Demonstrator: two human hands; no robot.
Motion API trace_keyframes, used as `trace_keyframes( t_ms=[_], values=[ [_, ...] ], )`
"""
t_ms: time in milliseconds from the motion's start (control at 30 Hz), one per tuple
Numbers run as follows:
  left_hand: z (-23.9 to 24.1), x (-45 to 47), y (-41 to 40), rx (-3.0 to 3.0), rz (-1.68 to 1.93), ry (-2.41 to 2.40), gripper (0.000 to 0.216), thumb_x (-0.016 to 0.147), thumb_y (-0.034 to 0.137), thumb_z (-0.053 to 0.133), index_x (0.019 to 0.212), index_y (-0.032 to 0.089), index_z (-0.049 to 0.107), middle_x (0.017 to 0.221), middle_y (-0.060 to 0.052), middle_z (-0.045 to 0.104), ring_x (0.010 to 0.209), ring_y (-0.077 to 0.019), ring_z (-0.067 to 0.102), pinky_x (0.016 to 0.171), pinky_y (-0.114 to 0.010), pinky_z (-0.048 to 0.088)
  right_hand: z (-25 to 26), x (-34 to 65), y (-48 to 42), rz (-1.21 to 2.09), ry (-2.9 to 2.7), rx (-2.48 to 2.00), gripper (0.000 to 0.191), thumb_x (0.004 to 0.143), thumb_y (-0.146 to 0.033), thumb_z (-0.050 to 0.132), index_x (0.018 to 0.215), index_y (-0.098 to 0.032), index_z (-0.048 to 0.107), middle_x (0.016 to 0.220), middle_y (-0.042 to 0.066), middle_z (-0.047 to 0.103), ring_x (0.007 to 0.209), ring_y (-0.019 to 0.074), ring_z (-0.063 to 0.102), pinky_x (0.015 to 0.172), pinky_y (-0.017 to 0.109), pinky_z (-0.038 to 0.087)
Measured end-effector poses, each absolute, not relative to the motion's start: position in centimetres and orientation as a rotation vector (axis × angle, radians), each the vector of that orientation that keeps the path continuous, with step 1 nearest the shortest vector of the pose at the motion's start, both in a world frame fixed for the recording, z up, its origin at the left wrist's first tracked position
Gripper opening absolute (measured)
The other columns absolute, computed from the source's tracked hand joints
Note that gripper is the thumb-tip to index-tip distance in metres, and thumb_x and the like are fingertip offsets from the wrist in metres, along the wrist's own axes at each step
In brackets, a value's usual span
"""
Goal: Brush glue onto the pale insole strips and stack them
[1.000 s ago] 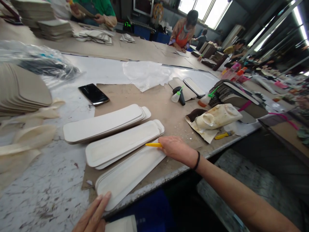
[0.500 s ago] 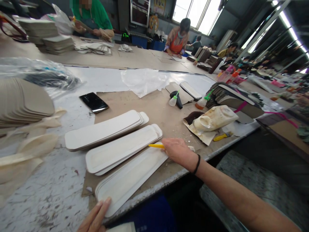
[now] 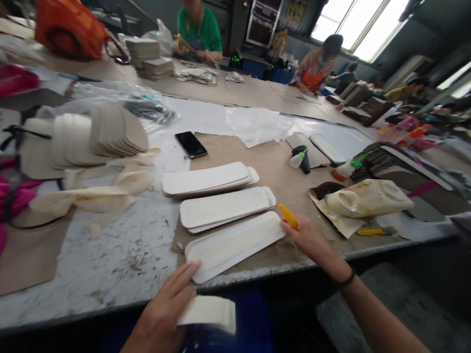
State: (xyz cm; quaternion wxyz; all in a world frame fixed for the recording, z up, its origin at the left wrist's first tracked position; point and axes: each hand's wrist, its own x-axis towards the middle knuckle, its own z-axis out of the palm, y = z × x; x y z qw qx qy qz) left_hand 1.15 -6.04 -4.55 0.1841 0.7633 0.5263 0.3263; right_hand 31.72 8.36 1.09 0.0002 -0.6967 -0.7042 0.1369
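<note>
My right hand is closed on a yellow-handled brush, resting at the right end of the nearest stack of long white pieces. My left hand has its fingers stretched flat; the fingertips touch the near left corner of that stack, and a small stack of white pieces sits under the hand below the table edge. Two more stacks of white pieces lie side by side behind the nearest one, all on a brown cardboard sheet.
A black phone lies behind the stacks. A dirty glue jug, small squeeze bottles and dark stacked pieces lie to the right. Fanned beige pieces and plastic bags are on the left. Other people work across the table.
The view swung left, showing more of the table's left side. My right hand tilted the yellow brush upward. My left hand slid further onto the near stack's corner.
</note>
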Motion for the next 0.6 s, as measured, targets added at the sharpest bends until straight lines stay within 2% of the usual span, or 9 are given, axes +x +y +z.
trace_keyframes(
  t_ms=[100,167,233,267,333,367,433,600],
  values=[
    [-2.8,1.4,-5.7,1.618,1.05,1.515,0.019,0.084,0.024,0.051,0.078,0.024,0.07,0.104,-0.003,0.072,0.118,-0.0191,0.055,0.099,-0.023,0.042,0.9,32.0,8.6,0.633,-1.985,-2.09,0.023,0.077,-0.042,0.054,0.073,-0.02,0.057,0.066,0.003,0.063,0.063,0.019,0.058,0.059,0.028,0.042],
    [-2.0,1.4,-5.4,1.161,1.116,1.623,0.015,0.078,0.032,0.061,0.086,0.027,0.072,0.102,0.0,0.073,0.112,-0.0213,0.059,0.098,-0.026,0.044,1.1,31.9,8.4,0.903,-1.834,-2.045,0.027,0.071,-0.046,0.059,0.066,-0.021,0.05,0.053,-0.002,0.054,0.051,0.0152,0.052,0.05,0.026,0.038],
    [-1.3,1.4,-5.0,0.677,1.187,1.679,0.027,0.071,0.039,0.07,0.093,0.024,0.072,0.103,-0.002,0.073,0.103,-0.0223,0.064,0.095,-0.028,0.047,1.6,31.7,8.0,1.184,-1.653,-1.973,0.032,0.068,-0.049,0.062,0.064,-0.021,0.046,0.047,-0.006,0.047,0.043,0.0114,0.046,0.044,0.023,0.034],
    [-0.9,1.4,-4.8,0.463,1.219,1.665,0.035,0.066,0.041,0.074,0.094,0.021,0.072,0.098,-0.004,0.074,0.095,-0.0213,0.066,0.089,-0.027,0.05,1.8,31.6,7.7,1.276,-1.57,-1.923,0.035,0.066,-0.051,0.063,0.065,-0.021,0.045,0.047,-0.007,0.045,0.041,0.0099,0.044,0.043,0.022,0.032],
    [-0.1,1.4,-4.4,0.162,1.251,1.589,0.045,0.056,0.043,0.082,0.088,0.014,0.071,0.079,-0.005,0.074,0.071,-0.0158,0.067,0.067,-0.019,0.055,2.4,31.3,7.0,1.349,-1.443,-1.829,0.039,0.064,-0.053,0.067,0.067,-0.02,0.046,0.048,-0.009,0.045,0.04,0.0078,0.042,0.041,0.02,0.03],
    [0.3,1.3,-4.3,0.081,1.253,1.554,0.049,0.049,0.043,0.085,0.083,0.012,0.07,0.068,-0.004,0.071,0.059,-0.012,0.063,0.056,-0.016,0.052,2.7,31.2,6.6,1.36,-1.404,-1.796,0.041,0.063,-0.053,0.068,0.069,-0.02,0.046,0.049,-0.009,0.045,0.039,0.0072,0.042,0.041,0.02,0.029],
    [0.7,1.2,-4.1,0.045,1.238,1.496,0.056,0.039,0.042,0.089,0.079,0.01,0.068,0.056,0.001,0.064,0.046,-0.0065,0.052,0.043,-0.013,0.044,3.2,30.9,6.0,1.386,-1.356,-1.74,0.043,0.062,-0.054,0.07,0.07,-0.019,0.046,0.049,-0.009,0.045,0.039,0.0067,0.042,0.04,0.019,0.028],
    [-0.8,0.5,-4.0,0.229,1.145,1.488,0.067,0.039,0.039,0.09,0.094,0.012,0.063,0.053,0.004,0.058,0.044,-0.0061,0.047,0.04,-0.013,0.038,3.5,29.7,5.1,1.462,-1.329,-1.616,0.043,0.064,-0.053,0.07,0.072,-0.019,0.046,0.052,-0.01,0.045,0.039,0.0052,0.043,0.04,0.018,0.029]
  ],
)
